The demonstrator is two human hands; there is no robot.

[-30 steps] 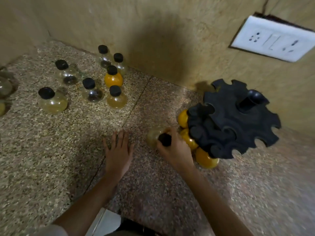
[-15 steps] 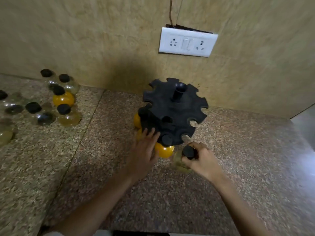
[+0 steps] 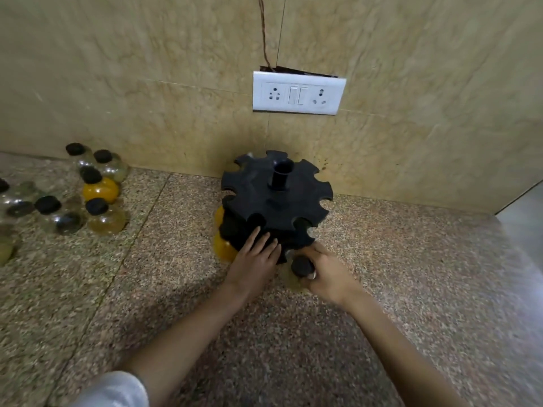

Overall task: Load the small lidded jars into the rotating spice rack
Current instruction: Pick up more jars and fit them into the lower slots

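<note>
The black rotating spice rack (image 3: 279,207) stands on the counter near the wall, its notched top tier showing no jars. Two orange-filled jars (image 3: 224,248) sit in its lower tier on the left side. My left hand (image 3: 255,259) rests flat against the rack's front lower tier, fingers spread. My right hand (image 3: 326,274) grips a small clear jar with a black lid (image 3: 301,267) right at the rack's front right edge. Several loose black-lidded jars (image 3: 98,186) stand at the far left of the counter.
The speckled granite counter (image 3: 382,289) runs to a tiled wall with a white socket plate (image 3: 298,94) above the rack. The counter's right end drops off (image 3: 517,224). A seam crosses the counter left of the rack.
The view has swung right onto the rack. My left hand moved from the counter onto the rack's front. My right hand carried the jar around to the rack's front right.
</note>
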